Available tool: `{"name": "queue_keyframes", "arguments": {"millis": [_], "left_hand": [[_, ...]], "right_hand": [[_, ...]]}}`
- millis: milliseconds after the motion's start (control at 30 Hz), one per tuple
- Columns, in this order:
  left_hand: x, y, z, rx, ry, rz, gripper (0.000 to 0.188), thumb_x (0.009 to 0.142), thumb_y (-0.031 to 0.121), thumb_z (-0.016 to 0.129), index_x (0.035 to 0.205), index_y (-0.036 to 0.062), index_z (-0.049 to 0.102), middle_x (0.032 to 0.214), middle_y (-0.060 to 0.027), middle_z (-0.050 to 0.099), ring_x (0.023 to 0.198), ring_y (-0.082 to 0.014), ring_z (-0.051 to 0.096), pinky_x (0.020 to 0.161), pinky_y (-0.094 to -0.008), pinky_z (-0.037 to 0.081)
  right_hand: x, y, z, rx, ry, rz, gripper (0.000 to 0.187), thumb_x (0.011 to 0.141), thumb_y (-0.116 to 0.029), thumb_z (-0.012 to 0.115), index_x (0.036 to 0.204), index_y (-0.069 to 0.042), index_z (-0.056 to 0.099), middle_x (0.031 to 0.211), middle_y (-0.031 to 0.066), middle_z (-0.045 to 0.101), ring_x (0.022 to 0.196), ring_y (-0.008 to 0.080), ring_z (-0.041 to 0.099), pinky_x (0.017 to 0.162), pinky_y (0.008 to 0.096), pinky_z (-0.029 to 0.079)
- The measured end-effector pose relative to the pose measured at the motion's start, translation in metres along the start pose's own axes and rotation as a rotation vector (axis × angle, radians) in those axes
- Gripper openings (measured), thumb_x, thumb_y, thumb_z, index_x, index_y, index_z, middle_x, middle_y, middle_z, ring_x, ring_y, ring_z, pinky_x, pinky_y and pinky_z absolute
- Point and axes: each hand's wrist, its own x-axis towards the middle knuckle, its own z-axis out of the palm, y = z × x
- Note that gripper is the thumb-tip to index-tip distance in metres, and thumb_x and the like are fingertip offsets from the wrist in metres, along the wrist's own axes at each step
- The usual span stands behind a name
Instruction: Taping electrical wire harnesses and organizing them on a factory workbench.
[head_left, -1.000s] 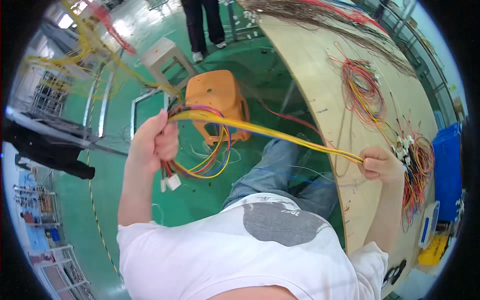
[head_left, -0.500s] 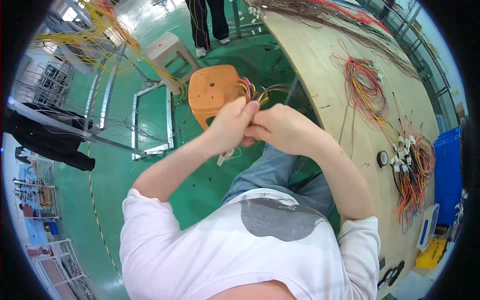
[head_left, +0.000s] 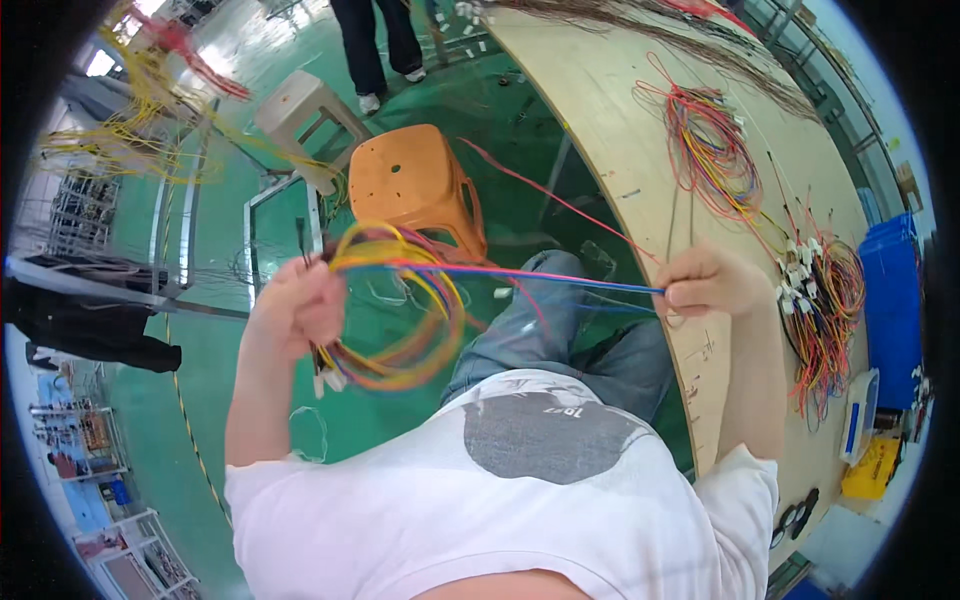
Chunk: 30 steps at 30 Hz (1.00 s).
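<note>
Left hand point(head_left: 300, 305) fisted round a coil of coloured wires point(head_left: 405, 310), white plugs dangling below. Right hand point(head_left: 705, 285) pinches the wires' stretched ends tight at the near edge of the wooden bench point(head_left: 620, 130). Orange stool point(head_left: 415, 185) on green floor beyond; more wire bundles point(head_left: 715, 155) at far right.

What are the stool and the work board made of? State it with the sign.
Orange stool: probably moulded plastic, with a uniform glossy colour and rounded one-piece legs. Work board: looks like plywood or a similar wood sheet, pale tan, matte, with pencil marks.
</note>
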Motion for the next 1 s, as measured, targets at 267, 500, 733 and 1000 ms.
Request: {"name": "queue_keyframes", "arguments": {"millis": [267, 500, 733, 1000], "left_hand": [[0.018, 0.017, -0.127, -0.447, 0.585, 0.654, 0.020, 0.088, 0.023, 0.043, 0.076, 0.0081, 0.046, 0.053, 0.0046, 0.030, 0.041, -0.0061, 0.024, 0.040, -0.0203, 0.023], [0.061, -0.015, 0.019, 0.410, 0.162, 0.363, 0.025, 0.089, 0.022, 0.039, 0.091, 0.0006, 0.051, 0.084, -0.0163, 0.060, 0.071, -0.0202, 0.058, 0.067, -0.0322, 0.045], [0.062, -0.018, 0.055, 0.080, -0.339, -0.311, 0.030, 0.089, 0.032, 0.041, 0.074, 0.0061, 0.047, 0.045, 0.0043, 0.028, 0.036, -0.0063, 0.023, 0.036, -0.0233, 0.018], [0.008, -0.008, 0.005, -0.190, -0.332, 0.018, 0.015, 0.087, 0.021, 0.045, 0.079, 0.0075, 0.047, 0.046, 0.0059, 0.031, 0.034, -0.0036, 0.027, 0.032, -0.0195, 0.018]], "right_hand": [[0.024, 0.040, -0.001, -0.108, 0.299, 0.117, 0.023, 0.083, -0.018, 0.047, 0.072, 0.001, 0.056, 0.054, 0.0035, 0.048, 0.049, 0.0110, 0.045, 0.046, 0.0241, 0.035], [0.134, -0.039, 0.093, -0.653, 0.103, -0.494, 0.021, 0.079, -0.017, 0.049, 0.076, 0.001, 0.058, 0.059, 0.0134, 0.054, 0.052, 0.0242, 0.050, 0.053, 0.0331, 0.042], [0.117, -0.073, 0.066, -0.403, 0.050, -0.131, 0.043, 0.081, -0.034, 0.052, 0.054, 0.000, 0.051, 0.043, 0.0007, 0.044, 0.037, 0.0071, 0.039, 0.035, 0.0227, 0.029], [0.021, -0.012, -0.010, 0.097, 0.164, -0.250, 0.031, 0.080, -0.029, 0.050, 0.062, -0.003, 0.051, 0.048, 0.0011, 0.043, 0.038, 0.0073, 0.038, 0.036, 0.0199, 0.027]]}}
